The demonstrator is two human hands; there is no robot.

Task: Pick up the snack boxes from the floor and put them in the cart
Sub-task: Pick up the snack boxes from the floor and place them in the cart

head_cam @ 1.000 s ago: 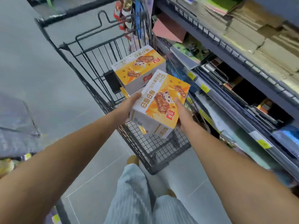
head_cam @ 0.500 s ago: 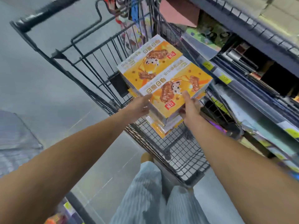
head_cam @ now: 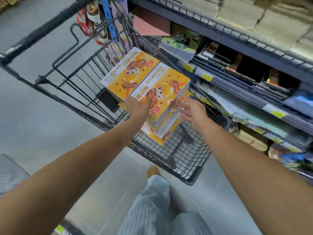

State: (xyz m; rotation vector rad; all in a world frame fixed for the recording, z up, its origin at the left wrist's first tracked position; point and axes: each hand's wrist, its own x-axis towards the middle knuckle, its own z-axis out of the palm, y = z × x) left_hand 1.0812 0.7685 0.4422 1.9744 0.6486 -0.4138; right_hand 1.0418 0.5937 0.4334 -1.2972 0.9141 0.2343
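Two orange-and-white snack boxes lie side by side in the black wire cart (head_cam: pixel 186 155), on top of other boxes of the same kind (head_cam: pixel 152 135). The nearer top box (head_cam: pixel 164 87) sits a little askew beside the farther one (head_cam: pixel 128 72). My left hand (head_cam: pixel 137 106) lies flat on the nearer box's front left corner. My right hand (head_cam: pixel 193 111) hovers at that box's right side with fingers spread, just at or off its edge. Neither hand grips anything.
The cart's handle bar (head_cam: pixel 42 31) runs across the upper left. A store shelf (head_cam: pixel 237 41) with price tags and packaged goods stands close on the right, almost against the cart. Grey tiled floor (head_cam: pixel 42 133) lies to the left. My trouser legs (head_cam: pixel 152 209) are below.
The box I carried in both hands has gone forward and down onto the stack in the cart. My right hand has let go and spread; my left hand has flattened on top.
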